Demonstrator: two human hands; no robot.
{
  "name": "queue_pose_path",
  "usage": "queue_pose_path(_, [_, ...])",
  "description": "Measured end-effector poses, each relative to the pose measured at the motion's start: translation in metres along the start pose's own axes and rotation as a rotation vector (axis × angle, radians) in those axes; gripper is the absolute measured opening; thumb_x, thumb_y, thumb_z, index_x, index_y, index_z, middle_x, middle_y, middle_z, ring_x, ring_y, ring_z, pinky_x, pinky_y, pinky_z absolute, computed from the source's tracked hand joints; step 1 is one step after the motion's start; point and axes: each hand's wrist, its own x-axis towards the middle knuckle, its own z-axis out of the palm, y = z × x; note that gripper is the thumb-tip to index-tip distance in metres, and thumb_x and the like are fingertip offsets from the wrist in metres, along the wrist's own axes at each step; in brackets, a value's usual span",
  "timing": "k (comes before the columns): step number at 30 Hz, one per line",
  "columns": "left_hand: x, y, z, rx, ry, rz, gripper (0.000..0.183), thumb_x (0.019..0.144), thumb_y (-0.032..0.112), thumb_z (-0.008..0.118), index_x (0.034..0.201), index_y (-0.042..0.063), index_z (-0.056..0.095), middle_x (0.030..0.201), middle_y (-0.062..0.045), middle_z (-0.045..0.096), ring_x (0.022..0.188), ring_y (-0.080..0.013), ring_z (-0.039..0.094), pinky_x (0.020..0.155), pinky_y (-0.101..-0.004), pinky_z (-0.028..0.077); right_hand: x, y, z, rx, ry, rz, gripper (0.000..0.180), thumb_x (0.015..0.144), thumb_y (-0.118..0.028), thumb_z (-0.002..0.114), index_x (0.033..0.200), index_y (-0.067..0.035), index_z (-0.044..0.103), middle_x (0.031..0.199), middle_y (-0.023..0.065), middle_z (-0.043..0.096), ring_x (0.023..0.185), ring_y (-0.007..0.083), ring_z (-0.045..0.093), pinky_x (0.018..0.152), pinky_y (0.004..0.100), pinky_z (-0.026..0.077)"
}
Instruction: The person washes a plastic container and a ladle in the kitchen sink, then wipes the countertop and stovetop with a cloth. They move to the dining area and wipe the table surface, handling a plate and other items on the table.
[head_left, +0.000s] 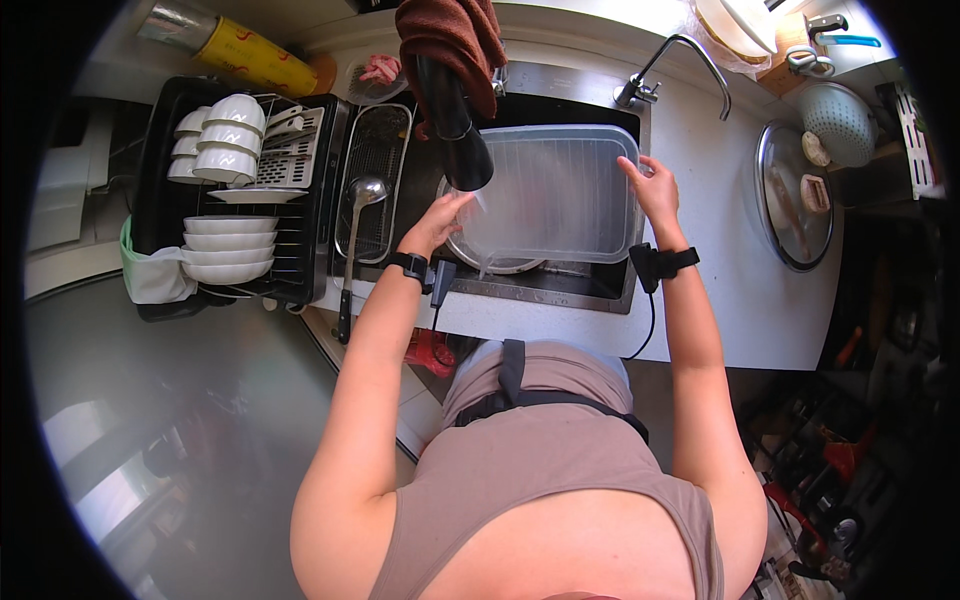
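A translucent rectangular plastic container (555, 195) is held level above the sink (600, 281), between my two hands. My left hand (441, 220) grips its left end, with the fingers partly hidden by the black faucet head (469, 165). On the right end, my right hand (654, 187) has its thumb over the rim and its other fingers behind. Water appears to run over the container's left side and drip from its near edge. Beneath it, the rim of a round metal bowl (517, 268) shows in the sink. A brown towel (450, 45) drapes over the faucet.
At left stands a black dish rack (319, 247) with white bowls (229, 251). A ladle (356, 232) lies across a metal mesh tray (382, 150) beside the sink. To the right are a slim curved tap (697, 49), a glass lid (795, 202) and a colander (838, 124).
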Motion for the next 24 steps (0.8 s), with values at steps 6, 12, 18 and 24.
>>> queue_pose_path(6, [0.006,0.001,-0.027,0.166,0.026,-0.016,0.048,0.084,0.040,0.063,0.120,0.009,0.054,0.110,-0.003,0.060,0.101,-0.0178,0.054,0.084,-0.0383,0.042,0.014,0.028,0.017,0.378,-0.215,0.182,0.050,0.079,-0.037,0.070,0.108,0.003,0.062,0.083,0.0093,0.067,0.066,0.0140,0.063,0.059,0.0270,0.050])
queue_pose_path(12, [-0.008,0.010,-0.037,0.148,0.042,0.011,0.040,0.084,0.037,0.065,0.109,0.006,0.061,0.102,-0.003,0.063,0.092,-0.0143,0.059,0.078,-0.0323,0.049,-0.005,0.052,0.042,0.470,-0.326,0.169,0.034,0.082,-0.019,0.067,0.108,0.003,0.062,0.088,0.0079,0.066,0.076,0.0147,0.062,0.063,0.0275,0.050])
queue_pose_path(18, [-0.054,0.037,-0.062,-0.004,0.012,0.041,0.035,0.083,0.026,0.067,0.107,0.003,0.057,0.099,-0.008,0.063,0.087,-0.0198,0.063,0.076,-0.0331,0.052,-0.031,0.052,0.060,0.772,-0.704,0.407,0.048,0.087,-0.012,0.056,0.133,-0.006,0.043,0.110,0.0058,0.059,0.097,0.0179,0.056,0.084,0.0351,0.045])
queue_pose_path(24, [-0.099,0.042,-0.074,-0.281,0.025,0.306,0.037,0.083,0.005,0.060,0.117,0.000,0.046,0.095,-0.015,0.061,0.090,-0.0328,0.065,0.083,-0.0413,0.053,-0.034,0.020,0.101,1.101,-0.825,0.407,0.054,0.089,-0.004,0.048,0.141,-0.005,0.031,0.127,0.0080,0.050,0.112,0.0218,0.050,0.097,0.0379,0.038])
